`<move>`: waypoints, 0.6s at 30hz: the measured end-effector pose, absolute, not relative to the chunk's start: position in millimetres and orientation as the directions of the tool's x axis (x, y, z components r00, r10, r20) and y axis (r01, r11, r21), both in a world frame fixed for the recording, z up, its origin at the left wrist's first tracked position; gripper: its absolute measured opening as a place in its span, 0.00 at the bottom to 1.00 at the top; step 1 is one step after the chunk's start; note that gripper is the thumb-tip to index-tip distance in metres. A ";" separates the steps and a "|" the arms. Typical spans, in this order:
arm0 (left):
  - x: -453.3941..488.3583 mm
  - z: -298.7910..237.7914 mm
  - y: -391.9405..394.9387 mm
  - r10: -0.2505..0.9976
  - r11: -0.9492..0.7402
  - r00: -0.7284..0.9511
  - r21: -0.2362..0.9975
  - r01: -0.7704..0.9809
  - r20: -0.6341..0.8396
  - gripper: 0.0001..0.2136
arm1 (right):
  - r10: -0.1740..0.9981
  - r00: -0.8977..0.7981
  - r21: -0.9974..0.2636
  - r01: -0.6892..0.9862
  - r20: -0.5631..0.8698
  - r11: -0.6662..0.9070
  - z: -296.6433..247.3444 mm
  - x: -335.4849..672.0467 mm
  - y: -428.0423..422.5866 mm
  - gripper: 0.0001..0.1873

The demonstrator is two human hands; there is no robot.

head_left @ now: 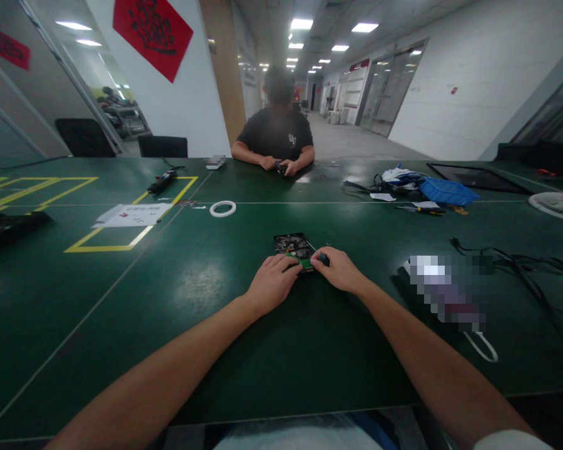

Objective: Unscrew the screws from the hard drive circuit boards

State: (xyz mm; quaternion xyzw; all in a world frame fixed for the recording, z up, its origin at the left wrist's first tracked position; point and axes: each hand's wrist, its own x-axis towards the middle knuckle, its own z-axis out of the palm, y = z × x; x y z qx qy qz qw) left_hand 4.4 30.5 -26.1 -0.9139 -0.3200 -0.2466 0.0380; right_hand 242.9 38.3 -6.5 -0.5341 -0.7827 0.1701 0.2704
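Observation:
A hard disk drive (pixel 289 241) lies on the green table in front of me, its dark underside up and a green circuit board (pixel 306 264) at its near edge. My left hand (pixel 276 274) grips the drive from its near left side, fingers bent over the edge and board. My right hand (pixel 336 267) is closed around a screwdriver (pixel 325 258) with a dark green handle. Its thin metal shaft slants up and left, over the drive's right side. Exactly where the tip touches is too small to tell.
Across the table a person (pixel 278 134) handles a small dark object. A roll of white tape (pixel 223 209) and paper sheets (pixel 132 215) lie left. On the right are a blue basket (pixel 448 190), tools (pixel 421 210), black cables (pixel 520 269) and a blurred object with a white loop (pixel 482 347).

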 end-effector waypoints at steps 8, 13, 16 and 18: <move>4.9 -26.9 31.0 0.567 -0.792 0.676 0.089 0.603 0.471 0.14 | 0.943 -0.284 -0.638 0.697 0.175 0.328 -8.7 244.9 39.8 0.12; 4.4 -28.8 32.3 0.573 -0.788 0.675 0.086 0.610 0.465 0.14 | 0.950 -0.258 -0.665 0.681 0.175 0.307 -12.2 244.2 40.9 0.12; 3.3 -28.7 32.4 0.572 -0.789 0.678 0.085 0.609 0.462 0.14 | 0.970 -0.173 -0.719 0.651 0.171 0.243 -17.7 248.3 44.6 0.12; 2.9 -28.0 32.1 0.570 -0.791 0.680 0.083 0.606 0.461 0.14 | 0.981 -0.076 -0.772 0.607 0.181 0.190 -22.0 252.8 48.6 0.15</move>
